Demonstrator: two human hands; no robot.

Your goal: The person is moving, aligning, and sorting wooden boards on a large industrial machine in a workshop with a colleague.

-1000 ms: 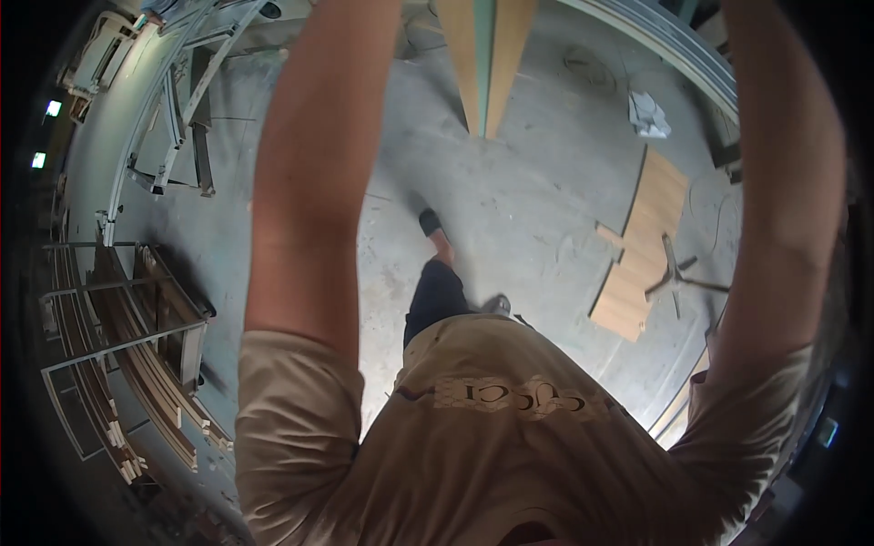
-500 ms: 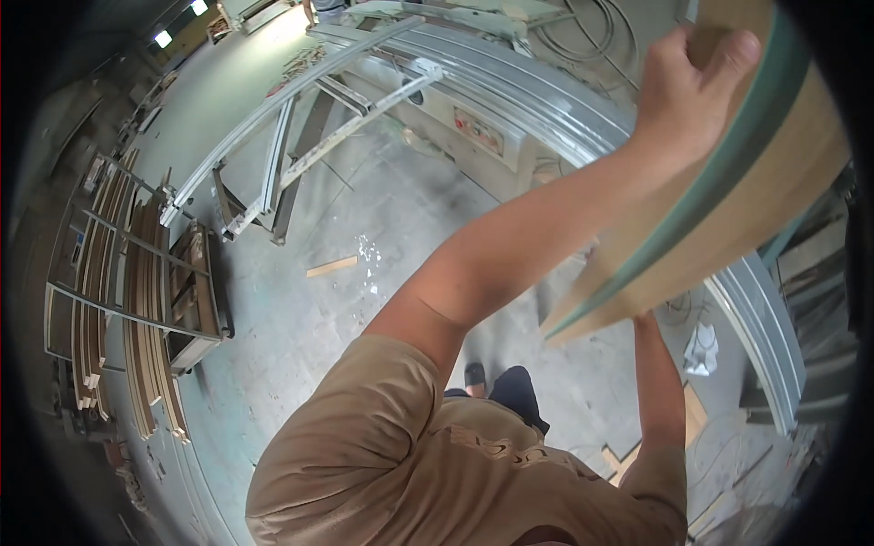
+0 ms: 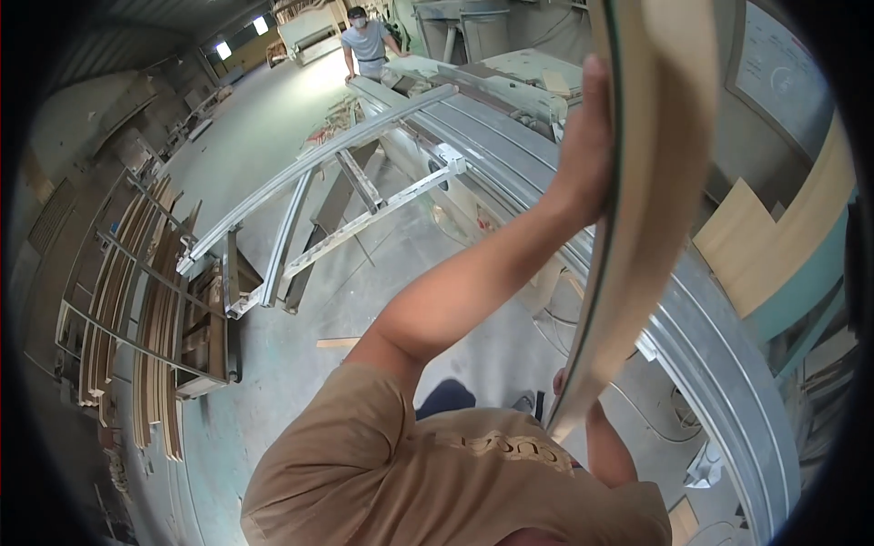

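A large wooden panel (image 3: 663, 173) with a dark green strip along its edge stands nearly upright in front of me, tilted, its top cut off by the frame. My left hand (image 3: 585, 150) grips its left side high up, the arm stretched out. Low down, my right hand (image 3: 561, 380) holds the panel near its bottom end; only some fingers show, and the panel hides the rest. Just behind the panel runs the long grey metal table (image 3: 719, 364) of a sliding saw.
To the left, a metal frame (image 3: 373, 218) juts from the saw. Beyond it a rack (image 3: 150, 332) holds several wooden strips. Cut wood sheets (image 3: 746, 237) lean at right, below a whiteboard (image 3: 778, 77). A person (image 3: 369, 50) stands at the saw's far end.
The panel has swung left and become more upright, both hands moving left with it. My view has lifted, bringing the far person and the whiteboard into sight.
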